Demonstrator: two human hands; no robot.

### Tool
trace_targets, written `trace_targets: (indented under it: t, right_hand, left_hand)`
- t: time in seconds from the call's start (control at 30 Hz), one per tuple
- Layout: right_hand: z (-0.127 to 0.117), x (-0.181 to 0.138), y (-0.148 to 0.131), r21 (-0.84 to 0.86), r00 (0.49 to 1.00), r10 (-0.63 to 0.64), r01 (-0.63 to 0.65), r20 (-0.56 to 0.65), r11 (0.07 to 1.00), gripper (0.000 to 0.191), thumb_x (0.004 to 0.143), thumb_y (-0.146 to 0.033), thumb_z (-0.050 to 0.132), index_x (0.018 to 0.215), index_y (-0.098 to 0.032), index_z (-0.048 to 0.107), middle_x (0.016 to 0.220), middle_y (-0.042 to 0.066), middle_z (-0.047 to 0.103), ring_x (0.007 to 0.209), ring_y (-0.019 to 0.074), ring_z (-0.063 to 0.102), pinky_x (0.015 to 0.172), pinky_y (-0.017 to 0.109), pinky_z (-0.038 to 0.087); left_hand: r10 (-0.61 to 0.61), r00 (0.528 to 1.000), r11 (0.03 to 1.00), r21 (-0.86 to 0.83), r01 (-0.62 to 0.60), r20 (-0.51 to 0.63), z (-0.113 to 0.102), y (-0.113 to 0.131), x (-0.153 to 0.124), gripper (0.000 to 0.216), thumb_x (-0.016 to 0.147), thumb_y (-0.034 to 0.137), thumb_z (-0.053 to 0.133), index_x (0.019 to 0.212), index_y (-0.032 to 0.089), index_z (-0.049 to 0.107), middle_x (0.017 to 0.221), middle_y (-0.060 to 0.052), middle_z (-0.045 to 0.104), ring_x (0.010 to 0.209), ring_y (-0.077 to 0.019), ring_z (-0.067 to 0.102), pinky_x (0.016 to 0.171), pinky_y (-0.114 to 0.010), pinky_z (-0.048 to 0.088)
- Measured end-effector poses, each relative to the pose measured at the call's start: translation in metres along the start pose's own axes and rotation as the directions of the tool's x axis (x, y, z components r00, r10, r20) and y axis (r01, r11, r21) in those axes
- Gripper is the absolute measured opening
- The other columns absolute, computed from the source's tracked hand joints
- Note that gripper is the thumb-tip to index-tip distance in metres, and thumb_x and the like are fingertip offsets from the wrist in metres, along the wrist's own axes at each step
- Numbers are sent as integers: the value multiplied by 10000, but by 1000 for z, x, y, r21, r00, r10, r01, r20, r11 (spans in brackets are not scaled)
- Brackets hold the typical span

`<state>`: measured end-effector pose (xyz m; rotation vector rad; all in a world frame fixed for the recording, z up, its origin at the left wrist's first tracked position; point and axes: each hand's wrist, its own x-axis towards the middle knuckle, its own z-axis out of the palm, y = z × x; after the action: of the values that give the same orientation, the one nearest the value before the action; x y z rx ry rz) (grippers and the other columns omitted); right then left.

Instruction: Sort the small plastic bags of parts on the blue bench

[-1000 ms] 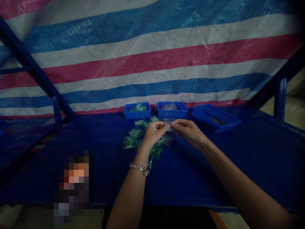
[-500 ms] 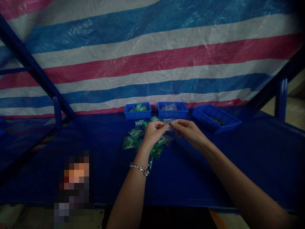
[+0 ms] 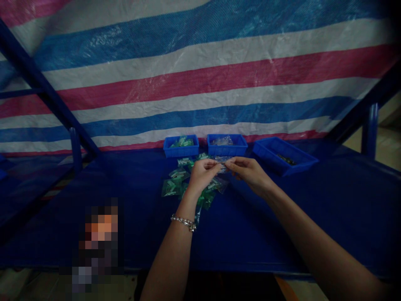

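Observation:
Both hands meet over the blue table [image 3: 250, 234], pinching a small clear plastic bag [image 3: 222, 159] between them. My left hand [image 3: 203, 173] has thumb and fingers closed at the bag's left edge. From the other side, my right hand [image 3: 247, 170] closes thumb and forefinger on its right edge. Whether anything is inside this bag is too small and dark to tell. Under and around my left hand lie several small green-tinted packets [image 3: 171, 187] with pale pieces in them, in a loose pile partly hidden by my wrist.
Along the back stand a blue bin of green packets [image 3: 181, 152], a blue bin of clear bags [image 3: 227, 151] and a larger blue bin [image 3: 283, 167] with a few small dark pieces. Behind them hangs a striped tarp [image 3: 200, 75]. Blue metal posts [image 3: 369, 131] flank the table.
My right hand's fingers have shifted slightly at the bag's edge. My left hand and the bins keep their places.

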<state>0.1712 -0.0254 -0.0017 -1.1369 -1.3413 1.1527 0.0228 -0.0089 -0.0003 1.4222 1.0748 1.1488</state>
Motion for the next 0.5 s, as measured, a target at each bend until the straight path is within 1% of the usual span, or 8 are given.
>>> trace_targets:
  t: [0.13,0.3,0.43,0.5]
  right_hand:
    - [1,0,-1,-23,1000,12,-12,-19,1000,354,624,-497,646,704,-154,617,654,16,573,516,82,406,453,226,261]
    - [1,0,-3,-47,992,56,-62,-109,997,443,662,-558,588,817,-146,643,745,59,620,523,95,438,438,225,282]
    - [2,-2,-6,-8,970,178,-182,-166,983,481,686,-584,555,857,-140,625,768,84,623,515,103,454,423,225,286]
    - [2,-3,-9,36,959,257,-254,-120,966,484,700,-602,528,836,-146,617,737,82,618,500,105,455,423,228,291]
  left_hand:
    - [92,994,994,62,-88,-61,0,-7,5,117,641,198,643,697,98,621,652,-56,623,584,-113,559,583,-240,445]
    - [171,978,982,108,-158,-120,-2,-9,7,113,650,210,634,697,108,630,669,-55,636,603,-120,573,598,-244,456]
    - [260,957,956,171,-237,-126,-4,-5,4,117,671,225,622,727,124,640,720,-48,651,606,-112,571,583,-230,450]
    - [315,941,936,205,-286,-125,-4,-3,2,122,681,233,618,748,135,648,769,-50,657,618,-108,571,584,-226,450]
